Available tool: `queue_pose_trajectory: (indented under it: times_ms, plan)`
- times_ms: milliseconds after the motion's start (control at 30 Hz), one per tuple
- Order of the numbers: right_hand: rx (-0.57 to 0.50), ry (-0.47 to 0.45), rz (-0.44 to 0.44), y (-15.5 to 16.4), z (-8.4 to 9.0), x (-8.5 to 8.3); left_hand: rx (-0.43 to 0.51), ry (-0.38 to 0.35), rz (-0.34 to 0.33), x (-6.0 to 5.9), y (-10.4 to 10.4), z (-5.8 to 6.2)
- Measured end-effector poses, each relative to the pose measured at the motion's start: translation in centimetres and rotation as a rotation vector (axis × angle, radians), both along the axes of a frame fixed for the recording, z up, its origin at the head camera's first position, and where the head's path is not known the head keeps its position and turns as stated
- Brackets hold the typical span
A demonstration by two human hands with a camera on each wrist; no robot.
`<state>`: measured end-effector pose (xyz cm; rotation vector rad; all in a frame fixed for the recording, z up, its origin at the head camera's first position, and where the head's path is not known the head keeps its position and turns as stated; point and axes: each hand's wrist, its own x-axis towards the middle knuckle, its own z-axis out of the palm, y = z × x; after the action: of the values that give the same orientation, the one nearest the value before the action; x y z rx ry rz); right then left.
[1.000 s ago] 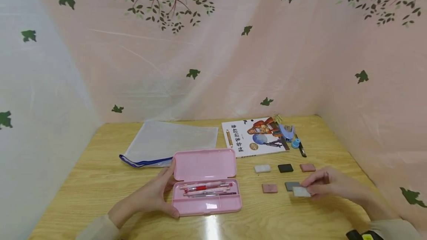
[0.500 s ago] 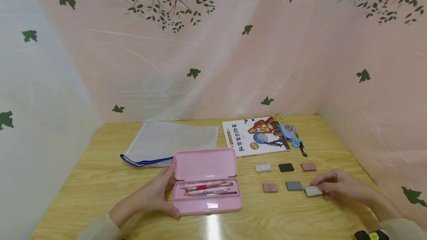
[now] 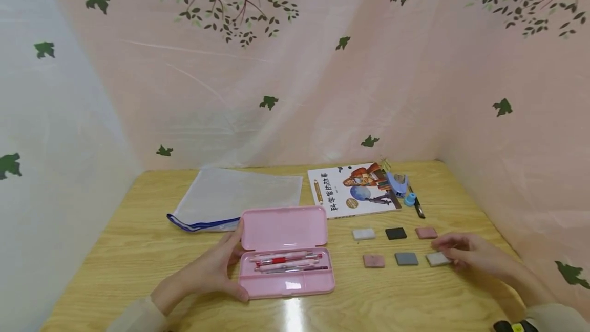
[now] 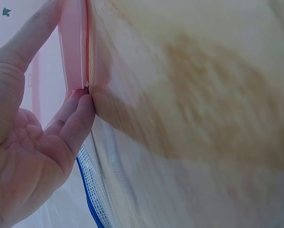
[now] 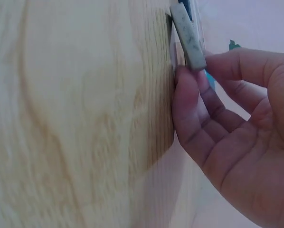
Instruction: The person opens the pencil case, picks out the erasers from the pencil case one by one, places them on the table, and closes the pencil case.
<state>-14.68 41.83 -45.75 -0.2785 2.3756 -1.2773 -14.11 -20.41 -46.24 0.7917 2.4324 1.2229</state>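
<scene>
A pink pencil case (image 3: 276,292) lies with its lid tipped back and several pens (image 3: 283,261) in its rear compartment. My left hand (image 3: 214,269) grips its left side, thumb at the front corner and fingers by the hinge and lid. At the right, my right hand (image 3: 477,255) pinches one end of a whitish eraser (image 3: 438,258); the right wrist view shows dark smudges on this eraser (image 5: 187,35). To its left are a grey eraser (image 3: 406,258) and a pink eraser (image 3: 374,261). Behind lie a white eraser (image 3: 363,234), a black eraser (image 3: 396,233) and another pink eraser (image 3: 426,232).
A translucent zip pouch (image 3: 244,191) with a blue edge lies behind the case. Beside it is a picture book (image 3: 338,193), with a blue tape dispenser-like item (image 3: 396,184), a small blue cap-shaped thing (image 3: 409,199) and a dark pen-like stick (image 3: 418,208) at its right.
My right hand has carried the whitish eraser rightward, from overlapping the grey eraser to a spot beside it, lined up with the front row. The left hand has stayed at the pencil case.
</scene>
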Motion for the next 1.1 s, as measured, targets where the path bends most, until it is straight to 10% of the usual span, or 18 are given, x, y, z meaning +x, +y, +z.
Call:
queue_pose_trajectory:
  times_ms: [567, 1100]
  plan:
    - [0.153, 0.23, -0.184, -3.4, 2.1, 1.0, 0.017, -0.046, 0.002, 0.0, 0.1, 0.1]
    - [-0.266, 0.108, 0.131, -12.9, 5.1, 1.2, 0.032, -0.007, 0.001, 0.0, 0.1, -0.3]
